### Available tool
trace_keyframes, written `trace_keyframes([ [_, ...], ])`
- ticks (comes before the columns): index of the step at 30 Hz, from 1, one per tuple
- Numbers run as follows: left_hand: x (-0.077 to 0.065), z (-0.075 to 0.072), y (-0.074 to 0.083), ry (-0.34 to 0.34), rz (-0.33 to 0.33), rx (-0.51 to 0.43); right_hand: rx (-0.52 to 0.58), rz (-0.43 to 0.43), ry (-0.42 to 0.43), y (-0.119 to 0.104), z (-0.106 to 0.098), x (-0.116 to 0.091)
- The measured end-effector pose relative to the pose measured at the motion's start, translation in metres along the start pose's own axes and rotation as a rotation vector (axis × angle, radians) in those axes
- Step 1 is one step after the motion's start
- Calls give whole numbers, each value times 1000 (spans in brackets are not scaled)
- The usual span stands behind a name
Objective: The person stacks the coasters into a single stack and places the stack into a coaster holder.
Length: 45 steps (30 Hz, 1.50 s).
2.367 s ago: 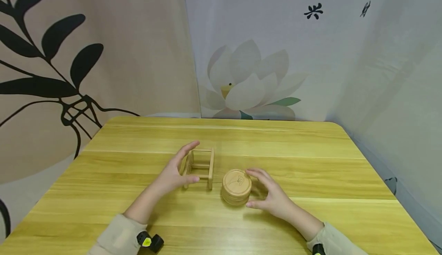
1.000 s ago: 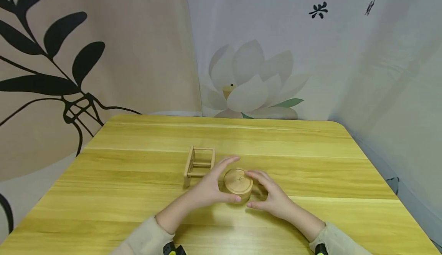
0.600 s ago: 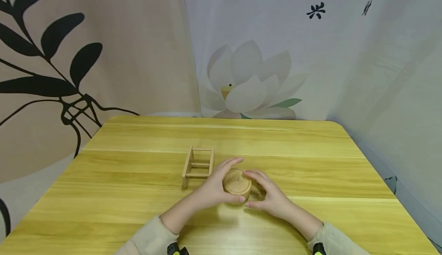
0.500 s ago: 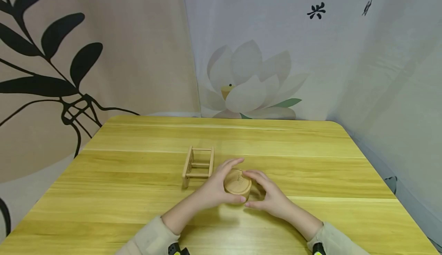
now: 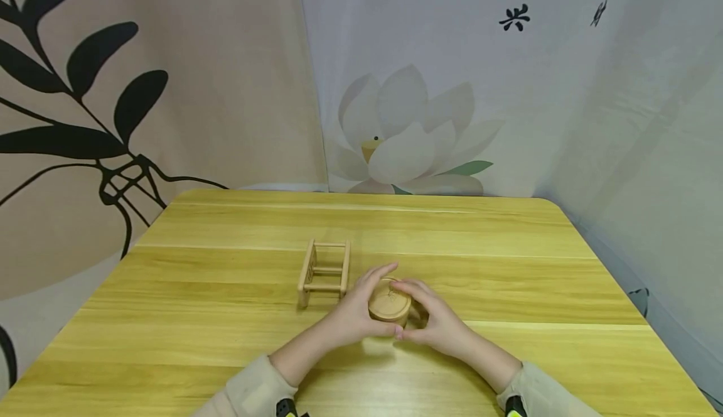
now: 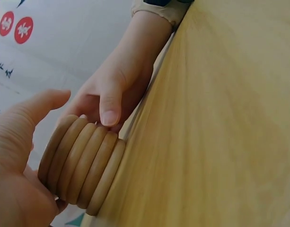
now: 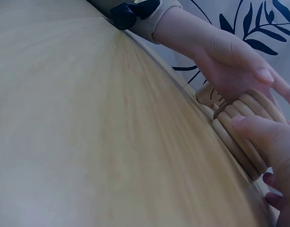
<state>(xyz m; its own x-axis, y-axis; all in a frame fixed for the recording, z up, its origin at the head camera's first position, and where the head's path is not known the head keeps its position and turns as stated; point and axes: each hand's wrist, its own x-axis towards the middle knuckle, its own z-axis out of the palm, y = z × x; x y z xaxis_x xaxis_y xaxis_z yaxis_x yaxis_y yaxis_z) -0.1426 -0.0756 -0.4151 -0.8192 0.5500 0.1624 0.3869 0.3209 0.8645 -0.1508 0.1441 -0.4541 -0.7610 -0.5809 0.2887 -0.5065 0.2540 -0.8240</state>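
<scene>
A short stack of round wooden coasters (image 5: 388, 302) stands on the table, the top one marked with a fine line drawing. On its left my left hand (image 5: 361, 313) curves about the stack, and its thumb (image 6: 55, 98) sits clear of the coasters in the left wrist view. My right hand (image 5: 437, 316) holds the stack from the right. Its thumb (image 7: 251, 126) presses the coasters' edges in the right wrist view, with the fingers on the far side. The two thumb tips meet in front of the stack in the head view.
A small wooden coaster rack (image 5: 324, 287) with rails stands on the table (image 5: 237, 266), just left of and behind the stack. Behind the table's far edge hangs a printed curtain (image 5: 418, 59). Black wrist devices (image 5: 286, 407) sit on both sleeves.
My left hand has moved right, from around the rack to the stack's left side. My right hand has shifted slightly left onto the coasters. The rack stays in place.
</scene>
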Motion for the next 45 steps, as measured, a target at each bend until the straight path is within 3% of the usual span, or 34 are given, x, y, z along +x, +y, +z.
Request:
trace_keyframes([
  [28, -5, 10, -14, 92, -39, -122, -26, 23, -6, 0, 7, 3],
  [37, -5, 11, -18, 84, -95, -195, -52, 61, -17, -5, 6, 3],
  [45, -5, 16, -22, 130, -107, -232, -89, 77, -3, -6, 5, 3],
])
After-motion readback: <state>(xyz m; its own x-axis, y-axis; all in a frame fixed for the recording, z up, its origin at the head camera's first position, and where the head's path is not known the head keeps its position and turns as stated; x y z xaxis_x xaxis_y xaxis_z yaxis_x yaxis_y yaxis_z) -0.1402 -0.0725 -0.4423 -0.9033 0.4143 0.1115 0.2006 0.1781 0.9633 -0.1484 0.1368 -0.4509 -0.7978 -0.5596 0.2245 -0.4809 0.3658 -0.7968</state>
